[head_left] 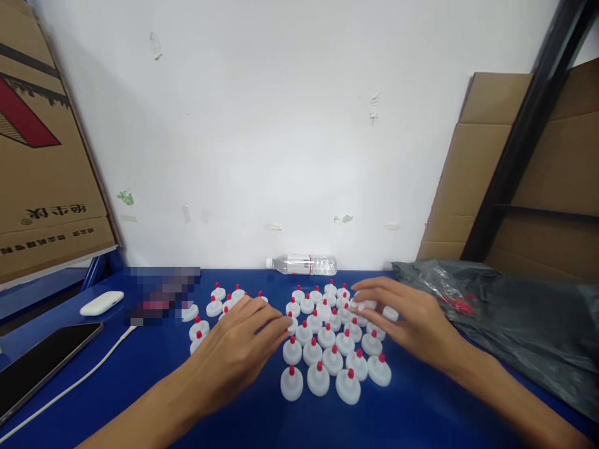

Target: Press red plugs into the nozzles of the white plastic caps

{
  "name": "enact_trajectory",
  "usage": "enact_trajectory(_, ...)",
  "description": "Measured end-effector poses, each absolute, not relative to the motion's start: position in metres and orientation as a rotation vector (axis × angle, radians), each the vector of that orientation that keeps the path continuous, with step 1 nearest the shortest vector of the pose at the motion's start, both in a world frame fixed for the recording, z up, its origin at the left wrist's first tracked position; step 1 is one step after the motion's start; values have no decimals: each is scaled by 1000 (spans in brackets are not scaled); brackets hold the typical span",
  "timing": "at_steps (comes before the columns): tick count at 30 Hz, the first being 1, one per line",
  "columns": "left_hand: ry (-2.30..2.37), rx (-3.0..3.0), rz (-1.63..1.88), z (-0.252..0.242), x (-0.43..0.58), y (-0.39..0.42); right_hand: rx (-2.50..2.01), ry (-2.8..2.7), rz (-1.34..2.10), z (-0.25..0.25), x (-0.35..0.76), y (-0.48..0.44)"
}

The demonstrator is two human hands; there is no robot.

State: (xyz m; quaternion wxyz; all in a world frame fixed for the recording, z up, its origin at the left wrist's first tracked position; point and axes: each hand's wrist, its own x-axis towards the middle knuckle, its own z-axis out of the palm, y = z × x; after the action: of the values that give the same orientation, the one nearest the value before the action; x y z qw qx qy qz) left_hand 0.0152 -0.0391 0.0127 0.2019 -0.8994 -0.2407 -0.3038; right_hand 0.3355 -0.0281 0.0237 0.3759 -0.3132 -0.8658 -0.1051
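Many round white plastic caps with red pointed tips (332, 360) stand upright on a blue table (262, 418). My left hand (238, 340) reaches over the left group, hiding part of it. Its fingers are drawn together, thumb and index fingertip at the red tip of a white cap (292, 327) on the left edge of the middle group. My right hand (412, 315) is at the right edge of that group, fingers curved round a white cap (365, 305); its tip is hidden. Another white cap (390, 313) lies partly behind the right hand, by the palm.
A clear water bottle (304, 265) lies against the wall. On the left are a phone (47, 365), a white case (102, 303), a white cable (88, 374) and a cardboard box (51, 168). A grey plastic bag (528, 330) with small red pieces (461, 305) lies right.
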Motion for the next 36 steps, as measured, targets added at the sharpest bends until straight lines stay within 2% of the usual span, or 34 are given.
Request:
enact_trajectory(10, -538, -2573, -1052, -1, 28, -58, -590, -2396, -425, 15, 301, -53)
enact_trajectory(19, -526, -2568, -1109, -3, 33, -62, -474, -2363, -328, 15, 293, -57)
enact_trajectory(28, -565, -2617, -1001, -6, 35, -63, -438, -2392, -317, 10, 291, -58)
enact_trajectory(36, -553, -2592, -1120, -1, 44, -65, -414, -2337, -370, 10, 282, -66)
